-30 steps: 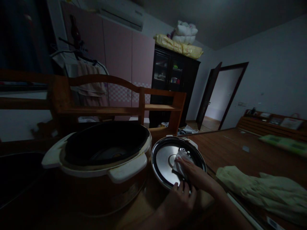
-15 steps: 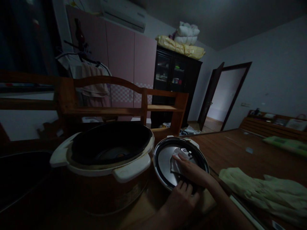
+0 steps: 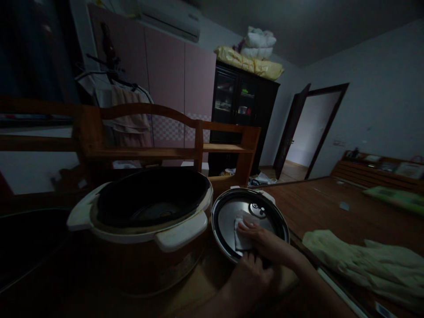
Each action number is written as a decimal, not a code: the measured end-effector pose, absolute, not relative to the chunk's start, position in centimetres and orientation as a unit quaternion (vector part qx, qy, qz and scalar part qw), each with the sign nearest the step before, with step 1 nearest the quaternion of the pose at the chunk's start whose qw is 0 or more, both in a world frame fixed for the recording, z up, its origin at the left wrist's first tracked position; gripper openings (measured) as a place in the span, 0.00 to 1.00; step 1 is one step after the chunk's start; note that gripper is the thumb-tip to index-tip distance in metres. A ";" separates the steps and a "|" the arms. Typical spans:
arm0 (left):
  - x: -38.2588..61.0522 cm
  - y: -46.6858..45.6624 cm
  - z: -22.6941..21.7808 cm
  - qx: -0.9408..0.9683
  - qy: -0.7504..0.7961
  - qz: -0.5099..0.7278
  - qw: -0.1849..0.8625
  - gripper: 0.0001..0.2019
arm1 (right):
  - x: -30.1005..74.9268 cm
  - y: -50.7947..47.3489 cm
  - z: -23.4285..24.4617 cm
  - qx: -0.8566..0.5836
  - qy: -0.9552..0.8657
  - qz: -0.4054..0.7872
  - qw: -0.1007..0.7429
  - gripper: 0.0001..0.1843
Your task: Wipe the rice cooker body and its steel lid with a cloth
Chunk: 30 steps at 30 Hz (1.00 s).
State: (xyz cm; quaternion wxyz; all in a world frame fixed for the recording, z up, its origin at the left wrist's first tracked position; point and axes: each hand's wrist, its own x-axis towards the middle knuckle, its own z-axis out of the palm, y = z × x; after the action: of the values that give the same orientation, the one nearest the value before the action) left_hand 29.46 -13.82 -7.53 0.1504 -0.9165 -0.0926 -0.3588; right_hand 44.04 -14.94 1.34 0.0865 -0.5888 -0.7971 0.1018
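Note:
A round metal pot lid (image 3: 225, 229) with a dark sealing ring stands tilted, its inner face toward me. My left hand (image 3: 250, 276) has its fingers curled over the lid's lower edge. With my right hand (image 3: 265, 242) I press a folded white cloth (image 3: 241, 242), perhaps a paper wipe, flat against the lid's lower middle. Two small valve fittings (image 3: 258, 208) show above my fingers. Left of the lid stands an electric cooker body (image 3: 149, 265) with white side handles and an open top; its dark inside shows little detail.
Another dark, wide pot (image 3: 36, 251) sits at the far left. Behind the cooker runs a wooden shelf rail (image 3: 145, 153). To the right is a brown bed surface (image 3: 308, 203) with a pale green cloth (image 3: 364, 260) crumpled on it.
My right hand and the white cloth have slid a little down the lid's inner face, baring more of it around the valve fittings. My left hand keeps its place at the edge.

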 end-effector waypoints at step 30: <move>29.4 -14.1 -7.6 -0.912 -0.104 -0.368 0.146 0.16 | 45.7 -17.6 0.0 -0.655 -0.752 -0.043 0.065 0.40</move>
State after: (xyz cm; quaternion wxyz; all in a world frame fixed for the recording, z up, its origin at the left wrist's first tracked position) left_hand 29.43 -14.07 -7.58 0.1458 -0.9122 -0.1038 -0.3685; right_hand 45.71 -17.59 -0.01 0.0647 -0.6551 -0.7515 -0.0430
